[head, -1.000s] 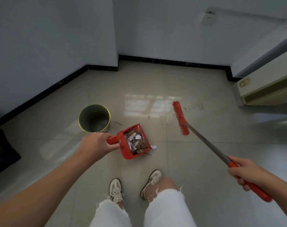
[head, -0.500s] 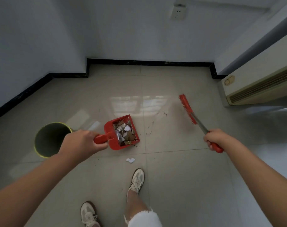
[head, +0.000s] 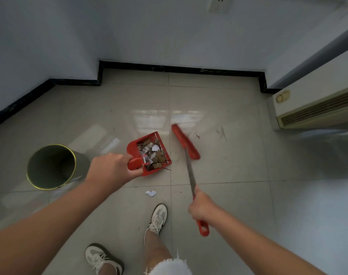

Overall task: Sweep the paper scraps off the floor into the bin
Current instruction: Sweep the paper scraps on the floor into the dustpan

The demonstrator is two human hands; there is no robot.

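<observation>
My left hand (head: 109,168) grips the handle of a red dustpan (head: 133,147) that holds white and brown paper scraps (head: 153,155) and thin sticks. My right hand (head: 204,207) is closed around the metal shaft of a red broom (head: 186,142); its head is just right of the dustpan, close to the floor. One white paper scrap (head: 151,193) lies on the tiles below the dustpan, near my shoe. The round bin (head: 50,167), dark inside with a yellow rim, stands upright left of my left hand.
An air-conditioner unit (head: 316,104) stands along the right wall. Black skirting (head: 179,68) edges the walls at the far side. My two sneakers (head: 157,217) are on the tiles at the bottom. Small dark specks (head: 197,135) dot the floor near the broom.
The broom head has swung left, closer to the dustpan, and my right hand has moved inward. The dustpan has stayed lifted. The view has shifted, so the bin sits nearer the middle.
</observation>
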